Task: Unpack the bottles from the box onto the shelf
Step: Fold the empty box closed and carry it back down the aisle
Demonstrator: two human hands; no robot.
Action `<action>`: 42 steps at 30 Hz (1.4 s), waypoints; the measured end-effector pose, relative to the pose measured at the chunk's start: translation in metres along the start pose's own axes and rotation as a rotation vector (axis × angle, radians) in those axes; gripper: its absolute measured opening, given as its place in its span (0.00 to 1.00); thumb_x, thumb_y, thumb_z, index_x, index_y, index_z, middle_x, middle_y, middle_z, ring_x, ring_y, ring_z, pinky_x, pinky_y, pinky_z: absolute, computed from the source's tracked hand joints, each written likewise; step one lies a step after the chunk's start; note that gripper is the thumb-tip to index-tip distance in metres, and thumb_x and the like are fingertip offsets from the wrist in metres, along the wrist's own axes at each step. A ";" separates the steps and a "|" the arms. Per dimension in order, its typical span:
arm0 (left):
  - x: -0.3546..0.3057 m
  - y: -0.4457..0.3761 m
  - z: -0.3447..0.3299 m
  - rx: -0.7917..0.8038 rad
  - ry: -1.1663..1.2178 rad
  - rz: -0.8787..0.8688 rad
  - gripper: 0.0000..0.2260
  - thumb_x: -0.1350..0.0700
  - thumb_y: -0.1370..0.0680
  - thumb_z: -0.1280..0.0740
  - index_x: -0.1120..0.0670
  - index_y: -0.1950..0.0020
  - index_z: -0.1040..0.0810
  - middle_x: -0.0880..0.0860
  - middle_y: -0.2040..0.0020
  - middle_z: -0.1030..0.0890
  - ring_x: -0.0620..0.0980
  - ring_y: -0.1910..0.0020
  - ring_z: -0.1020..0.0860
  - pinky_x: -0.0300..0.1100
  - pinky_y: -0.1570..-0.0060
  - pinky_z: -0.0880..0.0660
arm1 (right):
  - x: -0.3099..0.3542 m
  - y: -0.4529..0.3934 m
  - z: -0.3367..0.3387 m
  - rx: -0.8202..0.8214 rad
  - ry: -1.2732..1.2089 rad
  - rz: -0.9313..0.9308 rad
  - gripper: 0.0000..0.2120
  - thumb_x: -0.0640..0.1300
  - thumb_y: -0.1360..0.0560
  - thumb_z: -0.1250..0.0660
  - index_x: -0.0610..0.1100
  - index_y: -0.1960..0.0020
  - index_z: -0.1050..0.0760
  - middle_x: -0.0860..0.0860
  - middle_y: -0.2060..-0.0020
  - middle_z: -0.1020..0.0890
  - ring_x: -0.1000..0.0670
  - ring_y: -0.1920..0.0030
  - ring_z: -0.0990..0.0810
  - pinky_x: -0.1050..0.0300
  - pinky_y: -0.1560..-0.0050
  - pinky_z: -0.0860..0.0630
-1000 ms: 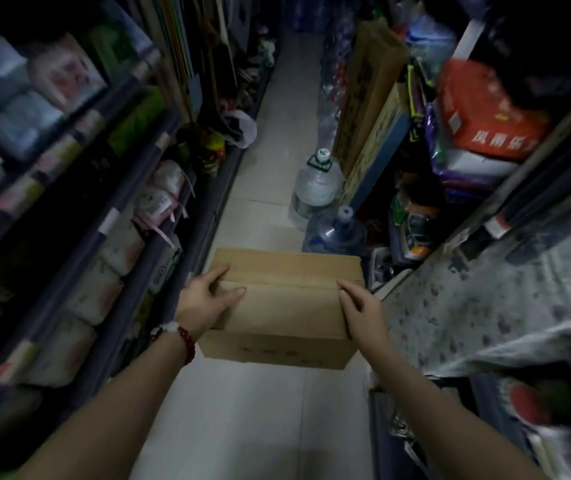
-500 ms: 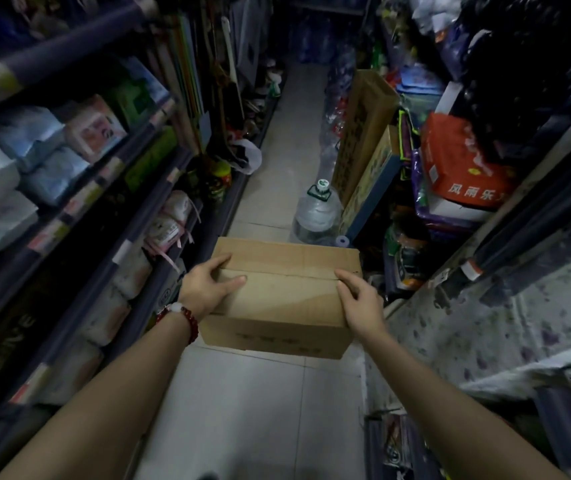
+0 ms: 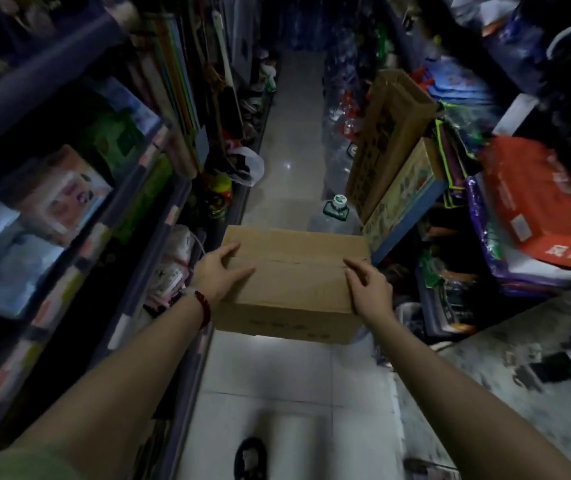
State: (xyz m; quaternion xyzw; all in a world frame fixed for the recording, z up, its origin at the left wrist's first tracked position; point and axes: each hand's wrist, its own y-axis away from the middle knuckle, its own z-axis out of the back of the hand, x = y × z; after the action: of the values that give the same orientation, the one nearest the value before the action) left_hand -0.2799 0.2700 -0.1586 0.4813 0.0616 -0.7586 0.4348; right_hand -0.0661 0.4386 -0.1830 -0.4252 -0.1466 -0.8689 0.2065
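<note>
Pale floor tiles point(image 3: 277, 379) run up the middle of a narrow, dim shop aisle. A dark shoe point(image 3: 250, 457) shows at the bottom edge of the view.

Both bare forearms reach forward. A red bead bracelet point(image 3: 204, 306) sits on the left wrist.

Left hand point(image 3: 218, 277): lies on the left end of the box top, thumb and fingers point(image 3: 242, 271) spread flat across the cardboard. They are straight, not curled round an edge.

Right hand point(image 3: 370, 289): placed on the right end of the box top, fingers a little apart, pointing toward the taped seam, pressing on the surface.

Box point(image 3: 294, 282): brown cardboard, flaps closed, seam running left to right. It is held between the two hands above the floor tiles, mid-aisle, level. A faint print on its near side is too dim to read. No bottles from inside it can be seen.

Left shelf point(image 3: 159, 216): blue rails with price tags, stacked with soft packs in plastic wrap; blurred.

Just beyond the box's far right corner a large water jug point(image 3: 336, 216) with a green-and-white cap stands on the floor. Tall cardboard cartons point(image 3: 384, 140) lean against the right-hand stock behind it. A red package point(image 3: 540, 209) with white characters lies on the right shelf.

Far end of the aisle: dark, details not readable.
</note>
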 end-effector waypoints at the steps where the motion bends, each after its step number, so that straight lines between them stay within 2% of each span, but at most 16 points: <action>1: -0.003 -0.018 0.004 0.011 -0.005 0.002 0.30 0.46 0.29 0.26 0.45 0.28 0.32 0.53 0.31 0.28 0.56 0.33 0.29 0.52 0.33 0.31 | 0.003 -0.013 -0.005 -0.004 -0.009 -0.022 0.15 0.42 0.20 0.39 0.44 0.35 0.23 0.47 0.37 0.21 0.47 0.36 0.25 0.64 0.44 0.35; 6: -0.024 -0.098 0.012 0.061 -0.013 -0.043 0.30 0.49 0.29 0.26 0.49 0.28 0.30 0.53 0.30 0.28 0.55 0.32 0.30 0.49 0.32 0.32 | 0.013 -0.084 -0.025 -0.012 -0.047 -0.049 0.13 0.42 0.21 0.37 0.44 0.37 0.23 0.46 0.38 0.21 0.46 0.37 0.24 0.55 0.38 0.29; 11: -0.046 -0.178 0.010 0.036 -0.033 -0.041 0.30 0.49 0.28 0.26 0.49 0.28 0.31 0.53 0.30 0.28 0.54 0.32 0.30 0.44 0.35 0.33 | 0.023 -0.174 -0.041 0.004 -0.038 -0.048 0.13 0.41 0.21 0.37 0.44 0.37 0.22 0.47 0.39 0.20 0.47 0.38 0.24 0.60 0.41 0.32; 14: -0.063 -0.231 0.014 -0.006 -0.003 -0.009 0.30 0.49 0.29 0.26 0.49 0.28 0.30 0.53 0.30 0.28 0.54 0.32 0.30 0.45 0.33 0.33 | 0.038 -0.242 -0.050 0.041 -0.047 -0.007 0.14 0.40 0.21 0.37 0.43 0.37 0.23 0.46 0.39 0.20 0.47 0.38 0.24 0.59 0.39 0.31; 19: -0.084 -0.313 0.025 -0.042 -0.003 0.010 0.31 0.48 0.29 0.26 0.49 0.28 0.31 0.54 0.30 0.28 0.55 0.32 0.30 0.47 0.33 0.32 | 0.067 -0.334 -0.066 0.063 -0.013 0.041 0.14 0.40 0.21 0.38 0.42 0.37 0.22 0.47 0.40 0.20 0.49 0.39 0.24 0.65 0.43 0.34; 24: -0.093 -0.382 0.032 -0.004 -0.029 0.028 0.33 0.50 0.31 0.24 0.50 0.27 0.32 0.55 0.30 0.29 0.56 0.32 0.30 0.48 0.32 0.32 | 0.071 -0.400 -0.095 0.050 0.048 0.035 0.13 0.40 0.21 0.37 0.41 0.38 0.22 0.45 0.42 0.19 0.46 0.40 0.23 0.68 0.49 0.36; 26: -0.091 -0.409 0.028 0.011 -0.035 0.025 0.34 0.52 0.31 0.24 0.51 0.27 0.32 0.55 0.30 0.29 0.56 0.32 0.30 0.46 0.33 0.32 | 0.062 -0.420 -0.110 0.038 0.035 -0.004 0.13 0.39 0.21 0.37 0.40 0.39 0.21 0.43 0.42 0.19 0.45 0.40 0.23 0.66 0.47 0.34; 32: -0.046 -0.478 -0.008 0.055 -0.123 0.046 0.33 0.53 0.31 0.24 0.52 0.28 0.31 0.56 0.30 0.29 0.56 0.32 0.30 0.43 0.35 0.33 | -0.003 -0.457 -0.171 0.060 0.017 -0.084 0.12 0.39 0.22 0.36 0.41 0.41 0.21 0.43 0.44 0.18 0.42 0.42 0.21 0.51 0.40 0.26; 36: 0.012 -0.510 -0.043 0.097 -0.129 0.068 0.33 0.54 0.32 0.23 0.52 0.29 0.30 0.56 0.31 0.28 0.56 0.32 0.29 0.44 0.35 0.32 | -0.059 -0.460 -0.214 0.080 0.048 -0.139 0.13 0.39 0.22 0.37 0.42 0.39 0.21 0.43 0.44 0.18 0.43 0.43 0.22 0.59 0.45 0.30; 39: 0.057 -0.524 -0.070 0.118 -0.153 0.098 0.34 0.53 0.32 0.23 0.52 0.29 0.31 0.56 0.31 0.28 0.57 0.33 0.29 0.46 0.35 0.31 | -0.104 -0.457 -0.245 0.094 0.079 -0.167 0.13 0.40 0.22 0.36 0.44 0.39 0.21 0.41 0.44 0.19 0.42 0.44 0.21 0.58 0.45 0.30; 42: 0.111 -0.537 -0.102 0.118 -0.133 0.104 0.34 0.52 0.32 0.22 0.51 0.29 0.30 0.57 0.32 0.27 0.56 0.34 0.29 0.46 0.36 0.30 | -0.150 -0.453 -0.280 0.100 0.098 -0.155 0.13 0.38 0.22 0.36 0.42 0.39 0.21 0.42 0.45 0.18 0.42 0.45 0.21 0.62 0.50 0.33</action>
State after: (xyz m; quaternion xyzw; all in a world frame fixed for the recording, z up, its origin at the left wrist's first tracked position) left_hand -0.6146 0.5859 -0.4740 0.4573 -0.0370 -0.7676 0.4476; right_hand -0.3928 0.7479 -0.5054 -0.3588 -0.2123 -0.8936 0.1665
